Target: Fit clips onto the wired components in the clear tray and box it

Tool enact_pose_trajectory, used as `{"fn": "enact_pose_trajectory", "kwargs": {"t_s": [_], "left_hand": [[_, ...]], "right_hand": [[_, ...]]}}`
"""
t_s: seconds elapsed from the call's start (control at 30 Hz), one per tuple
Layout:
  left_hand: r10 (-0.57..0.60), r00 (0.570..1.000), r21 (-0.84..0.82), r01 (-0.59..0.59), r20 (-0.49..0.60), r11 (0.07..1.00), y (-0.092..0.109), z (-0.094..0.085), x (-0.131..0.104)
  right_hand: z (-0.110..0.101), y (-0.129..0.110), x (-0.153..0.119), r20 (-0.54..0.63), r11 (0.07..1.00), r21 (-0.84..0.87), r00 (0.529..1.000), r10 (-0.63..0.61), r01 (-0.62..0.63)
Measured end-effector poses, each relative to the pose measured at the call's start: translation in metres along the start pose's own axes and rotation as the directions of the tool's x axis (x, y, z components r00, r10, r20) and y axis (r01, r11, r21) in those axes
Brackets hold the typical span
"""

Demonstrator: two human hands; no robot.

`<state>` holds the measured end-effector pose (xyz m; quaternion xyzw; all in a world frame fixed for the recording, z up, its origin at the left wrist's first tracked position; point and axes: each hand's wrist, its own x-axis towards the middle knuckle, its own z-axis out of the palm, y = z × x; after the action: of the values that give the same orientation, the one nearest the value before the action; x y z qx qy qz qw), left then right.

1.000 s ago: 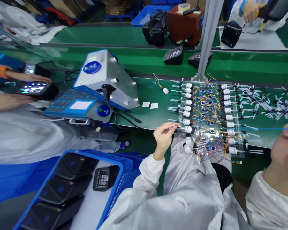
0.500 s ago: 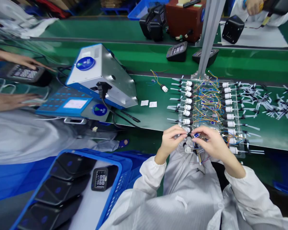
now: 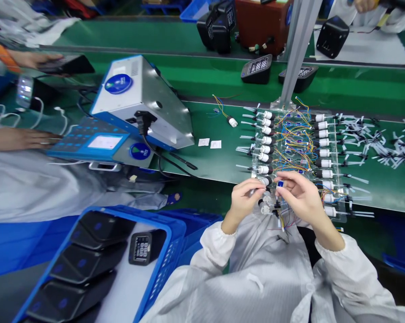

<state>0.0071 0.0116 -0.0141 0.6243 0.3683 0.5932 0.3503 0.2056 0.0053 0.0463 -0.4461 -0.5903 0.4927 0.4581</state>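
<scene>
Both my hands are at the near end of a clear tray (image 3: pixel 335 154) lined with small white-and-black cylinders and thin coloured wires. Between the thumb and fingers of my right hand (image 3: pixel 300 197) is a small blue-faced square module (image 3: pixel 280 184). My left hand (image 3: pixel 245 199) is closed in a pinch beside a white cylinder with a black end (image 3: pixel 266 181); its fingertips seem to hold this cylinder or the thin tube on it. Just below the hands, at the tray's near edge, lie another pale cylinder (image 3: pixel 265 207) and loose wires.
Black-and-white tube pieces (image 3: pixel 387 146) are heaped at right. One loose wired cylinder (image 3: pixel 232 121) and two white packets (image 3: pixel 216 144) lie left of the tray. A silver-blue machine (image 3: pixel 148 103) stands further left, near a co-worker's hand (image 3: pixel 24 138). A blue crate (image 3: pixel 170 251) holds black devices.
My right hand has turned the blue-faced module more upright and moved slightly right. My left hand keeps its pinch. At left, a co-worker's hand has tilted a black device and moved it right.
</scene>
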Motion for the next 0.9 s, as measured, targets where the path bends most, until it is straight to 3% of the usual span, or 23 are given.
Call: {"fn": "enact_pose_trajectory", "kwargs": {"t_s": [0.07, 0.2, 0.33, 0.67, 0.9], "left_hand": [[-0.007, 1.0, 0.004, 0.007, -0.009, 1.0, 0.001, 0.001, 0.001], [-0.005, 1.0, 0.017, 0.006, -0.014, 1.0, 0.001, 0.001, 0.0], [-0.026, 0.999, 0.014, 0.026, -0.021, 1.0, -0.002, 0.001, -0.002], [0.011, 0.999, -0.048, -0.013, -0.039, 0.999, -0.006, 0.001, -0.005], [0.01, 0.999, -0.068, -0.013, -0.038, 0.998, -0.008, 0.001, -0.007]], "right_hand": [[0.002, 0.001, -0.002, 0.043, 0.994, 0.111, 0.999, 0.021, -0.026], [0.01, 0.004, -0.003, -0.007, 0.998, 0.044, 0.999, -0.042, 0.043], [0.019, 0.009, -0.003, -0.016, 0.979, 0.199, 0.999, 0.042, -0.038], [0.025, 0.011, -0.001, 0.008, 0.926, 0.368, 0.996, 0.093, -0.089], [0.027, 0.017, 0.0, 0.017, 0.924, 0.368, 0.995, 0.101, -0.1]]}}
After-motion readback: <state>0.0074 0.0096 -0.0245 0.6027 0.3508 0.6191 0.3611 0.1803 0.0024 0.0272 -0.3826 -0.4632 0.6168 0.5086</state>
